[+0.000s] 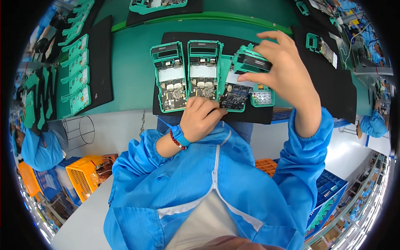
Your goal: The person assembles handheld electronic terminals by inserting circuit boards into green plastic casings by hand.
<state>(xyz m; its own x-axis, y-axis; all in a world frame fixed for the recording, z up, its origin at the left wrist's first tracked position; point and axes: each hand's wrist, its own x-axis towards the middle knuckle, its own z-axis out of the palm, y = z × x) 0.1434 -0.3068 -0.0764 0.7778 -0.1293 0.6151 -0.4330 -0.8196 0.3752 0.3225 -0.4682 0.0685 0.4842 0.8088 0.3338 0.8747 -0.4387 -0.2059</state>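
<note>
One green frame (pixel 251 62) clamped in right grip (pixel 285 62) | long axis crosswise (right end lower) | left grip (pixel 201 119): can't tell

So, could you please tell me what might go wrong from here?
The right hand pinches a tilted green frame at the far end of the third board from the left; a slip might knock that board. The left hand lies at the near ends of the second board and third, so bare fingers could nudge them. These boards sit close together, so one bump might shift both.
</note>
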